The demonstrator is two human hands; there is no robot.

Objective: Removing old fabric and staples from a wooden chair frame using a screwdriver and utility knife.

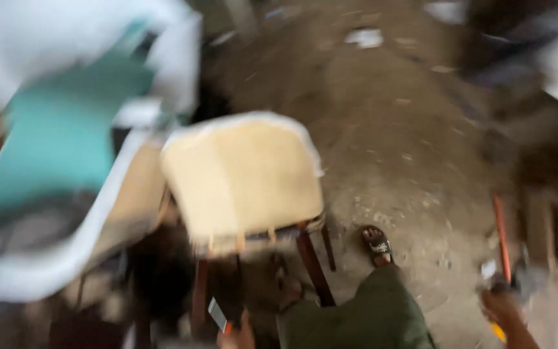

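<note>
Chair frame [243, 184], stripped to pale padding on its seat, sits in the middle of the frame on dark red-brown wooden legs [311, 268], tipped slightly so the cushion faces the camera. To its left, filling the upper left and left edge, lies a blurred heap of teal and white fabric [66, 129] draped over other furniture; it touches or overlaps the chair's left side, though blur keeps the exact contact uncertain. At the bottom centre, the left hand [240, 336] pokes into view just below the chair, closed around a small flat tool with a red and grey end [219, 315]. Right of it come a knee in green trousers [369, 310] and a sandalled foot [377, 245] on the dusty concrete floor [389, 129]. At the lower right the right hand [502, 307] grips the bottom of a long red-handled tool [500, 232] standing near upright. Judging by the bare padding, the seat has no outer cover on it; covering appears not yet done.
</note>
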